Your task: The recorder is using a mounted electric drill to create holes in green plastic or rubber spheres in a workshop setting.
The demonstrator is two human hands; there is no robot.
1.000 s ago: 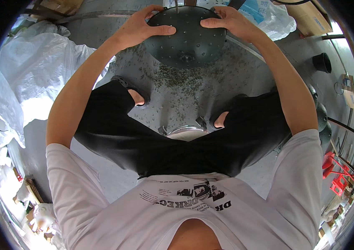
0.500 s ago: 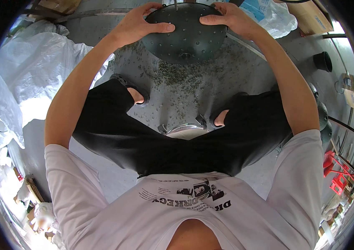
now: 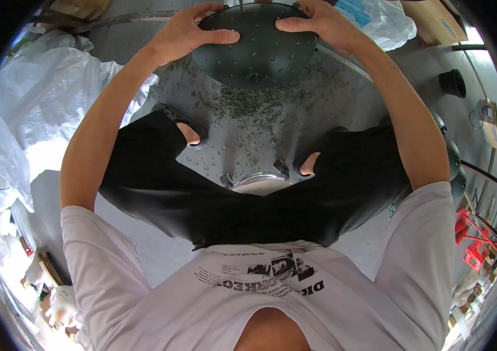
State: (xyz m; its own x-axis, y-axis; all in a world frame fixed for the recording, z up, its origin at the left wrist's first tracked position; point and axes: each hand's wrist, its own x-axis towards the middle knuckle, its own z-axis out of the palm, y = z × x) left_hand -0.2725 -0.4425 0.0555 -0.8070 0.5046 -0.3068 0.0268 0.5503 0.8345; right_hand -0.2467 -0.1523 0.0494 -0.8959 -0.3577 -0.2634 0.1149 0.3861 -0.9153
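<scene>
A dark green, rounded dome [image 3: 254,55] dotted with small holes or studs is held out at the top of the view. My left hand [image 3: 193,35] grips its left side, the thumb lying on the near face and the fingers curled over the far edge. On the opposite side, my right hand [image 3: 324,26] holds it the same way. A thin metal rod [image 3: 241,6] shows at the dome's far edge, partly cut off by the frame. Both sets of fingertips are mostly hidden behind the dome.
Small green bits [image 3: 248,104] litter the grey floor below the dome. Clear plastic sheeting [image 3: 55,93] lies at the left. On the right are a black bucket [image 3: 452,83], a cardboard box [image 3: 432,22], red stools [image 3: 475,253] and more dark domes [image 3: 454,161]. A round seat's chrome rim [image 3: 260,176] shows between my legs.
The dome has shifted slightly left and a little farther away, tilting a bit, and both hands have moved with it. My grip stays the same.
</scene>
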